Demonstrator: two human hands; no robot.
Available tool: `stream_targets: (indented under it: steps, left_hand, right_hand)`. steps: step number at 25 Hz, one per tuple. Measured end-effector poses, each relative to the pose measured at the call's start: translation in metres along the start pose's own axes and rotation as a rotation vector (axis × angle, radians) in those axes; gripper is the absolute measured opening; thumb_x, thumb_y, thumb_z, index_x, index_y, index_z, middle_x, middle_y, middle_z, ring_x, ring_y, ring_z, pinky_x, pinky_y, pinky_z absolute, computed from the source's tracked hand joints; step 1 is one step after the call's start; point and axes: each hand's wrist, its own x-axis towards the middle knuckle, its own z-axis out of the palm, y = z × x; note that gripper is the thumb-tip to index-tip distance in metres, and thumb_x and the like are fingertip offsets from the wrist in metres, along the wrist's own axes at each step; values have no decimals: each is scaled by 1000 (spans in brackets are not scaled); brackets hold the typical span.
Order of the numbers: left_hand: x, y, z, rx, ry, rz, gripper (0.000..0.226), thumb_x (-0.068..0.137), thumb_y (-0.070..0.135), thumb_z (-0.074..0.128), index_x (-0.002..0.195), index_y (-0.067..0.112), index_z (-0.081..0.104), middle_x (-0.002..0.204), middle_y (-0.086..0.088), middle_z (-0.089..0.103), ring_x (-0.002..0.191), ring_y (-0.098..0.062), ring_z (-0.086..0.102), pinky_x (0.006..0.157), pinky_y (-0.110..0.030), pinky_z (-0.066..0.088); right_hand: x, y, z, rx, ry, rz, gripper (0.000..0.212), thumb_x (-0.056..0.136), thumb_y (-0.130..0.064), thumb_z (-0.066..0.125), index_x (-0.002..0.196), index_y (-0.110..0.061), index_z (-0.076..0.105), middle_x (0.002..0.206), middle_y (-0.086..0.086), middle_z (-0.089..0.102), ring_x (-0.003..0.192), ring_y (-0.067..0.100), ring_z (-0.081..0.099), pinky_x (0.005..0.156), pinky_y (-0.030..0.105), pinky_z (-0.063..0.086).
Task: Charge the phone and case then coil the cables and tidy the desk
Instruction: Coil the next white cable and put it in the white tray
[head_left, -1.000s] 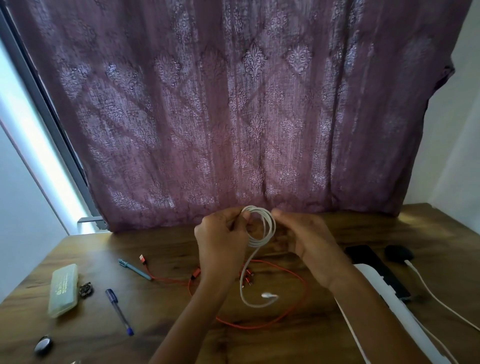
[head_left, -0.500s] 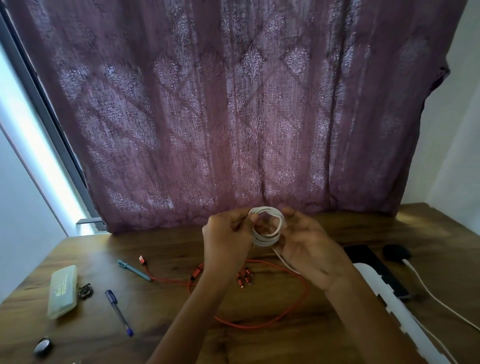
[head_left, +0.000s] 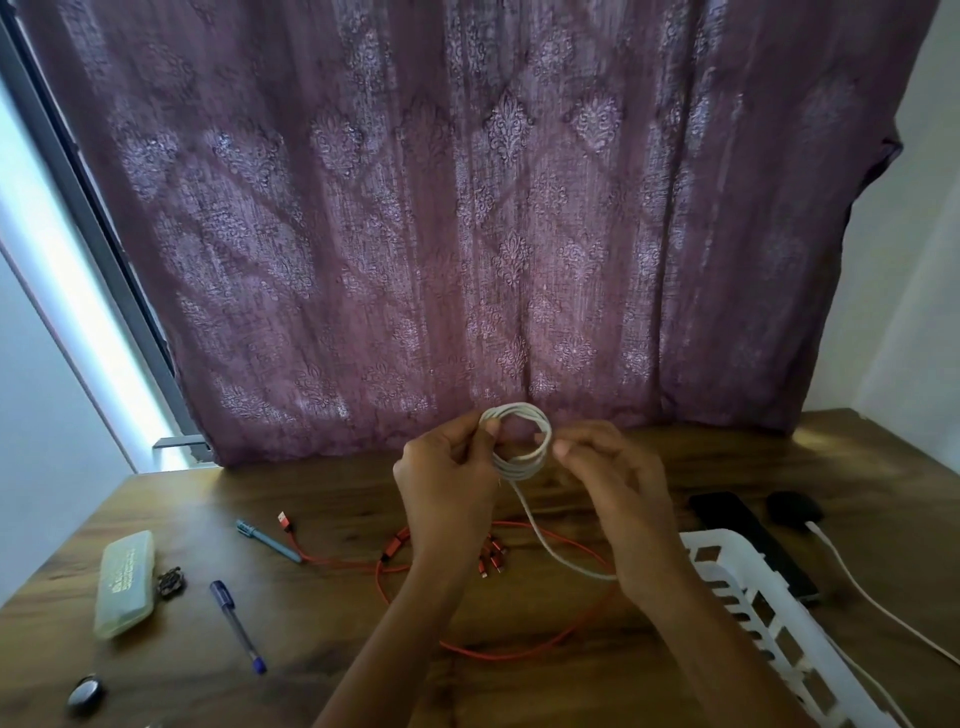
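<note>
Change: half a second ago your right hand (head_left: 608, 483) cupped the white cable coil (head_left: 519, 441). Now only its fingers pinch the coil's right edge, and a loose tail runs from the coil's bottom down to your right wrist.
Left hand: your left hand (head_left: 447, 488) has its fingers curled and pinches the coil's left side between thumb and forefinger.
Coil place: held above the bench (head_left: 337, 675), far centre, in front of the curtain (head_left: 467, 234).
Under the hands: a red cable (head_left: 519, 647) lies in a loose loop with its plugs bunched between your forearms, which hide parts of it.
Right side: a white basket (head_left: 743, 597) sits near right, with a dark phone (head_left: 748, 540) just beyond it. A black case (head_left: 795, 508) at far right meets a white lead (head_left: 872, 603).
Left side: two blue pens (head_left: 270, 541) (head_left: 239, 626), a pale green box (head_left: 124, 582) and a dark round object (head_left: 85, 693).
Materials: the bench is dark wood grain, the basket is slotted plastic, and the curtain is mauve patterned cloth. The coil is smooth round cord in several turns.
</note>
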Motion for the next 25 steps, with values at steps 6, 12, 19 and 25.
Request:
stream_targets:
  steps: [6,12,19,25]
  left_hand:
    - [-3,-2,1,49,-28,44,14,86,16,64,92,23,74,53,25,58,58,14,59,56,-1,41]
    - [-4,-5,-1,115,-52,112,18,86,14,63,85,27,75,58,15,66,66,-5,64,57,-11,44]
    - [-2,-6,-4,107,-36,105,24,85,13,64,85,36,70,53,23,60,65,5,63,60,-8,45]
    - [0,-12,-1,-13,52,-68,12,85,20,64,92,24,74,59,23,65,61,10,63,67,-14,52]
  right_hand:
    - [0,-5,2,-17,15,165,17,87,-20,61,72,-14,67,77,6,61,71,9,55,65,14,45]
    - [12,-16,-9,281,-16,318,35,88,-18,56,54,-14,59,45,-3,48,45,8,52,58,24,48]
    - [21,-17,-32,-253,-46,38,15,82,-24,67,71,-15,71,42,-1,46,40,4,41,42,17,37]
    - [17,-17,-44,-151,-183,-5,37,64,-20,77,100,-22,66,64,0,61,63,10,61,65,21,52]
